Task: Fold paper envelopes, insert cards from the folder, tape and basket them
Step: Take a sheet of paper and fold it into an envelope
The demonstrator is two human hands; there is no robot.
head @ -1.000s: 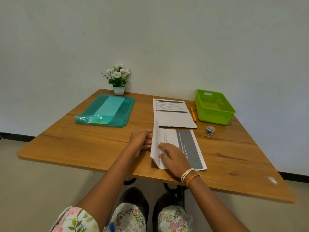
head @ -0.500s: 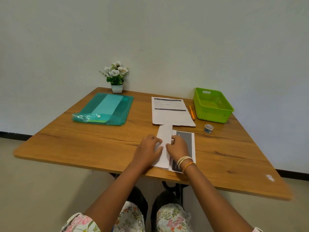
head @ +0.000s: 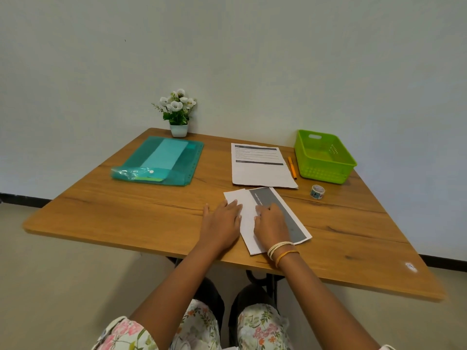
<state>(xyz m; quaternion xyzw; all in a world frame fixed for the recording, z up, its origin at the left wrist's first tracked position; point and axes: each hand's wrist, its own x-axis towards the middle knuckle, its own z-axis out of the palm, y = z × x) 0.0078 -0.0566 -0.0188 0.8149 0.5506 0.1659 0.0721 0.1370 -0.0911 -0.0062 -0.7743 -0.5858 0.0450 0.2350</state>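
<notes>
At the near edge, below the worktop (head: 126, 213): floral-print trousers (head: 202, 329) over both knees, two bare forearms reaching forward. On the right wrist, white and orange bangles (head: 281, 251).

Near the front edge of the wooden worktop: folded paper (head: 249, 210), white flap turned over a sheet with a dark grey printed band, lying flat and slightly skewed. Left hand (head: 222, 223) laid palm-down, fingers (head: 233, 204) straight and spread, tips pressing the left side of the white flap, the rest of the hand on bare wood; nothing gripped. Right hand (head: 271, 223) resting on top of the paper at the boundary of flap and grey band, fingers bent at the knuckles and pressing down; nothing pinched or lifted.

Just beyond the folded paper: second printed sheet (head: 260, 168), flat, its near edge almost touching the folded one. To the right of that sheet: orange pen (head: 292, 167), lying alongside. Right and nearer: small roll of tape (head: 317, 192), standing apart.

Far right: lime green basket (head: 328, 170), beside the pen.

Far left: teal translucent folder (head: 164, 160), snap flap at its near end, lighter cards visible through the plastic.

At the back edge against the wall: white pot of white flowers (head: 178, 114).
</notes>
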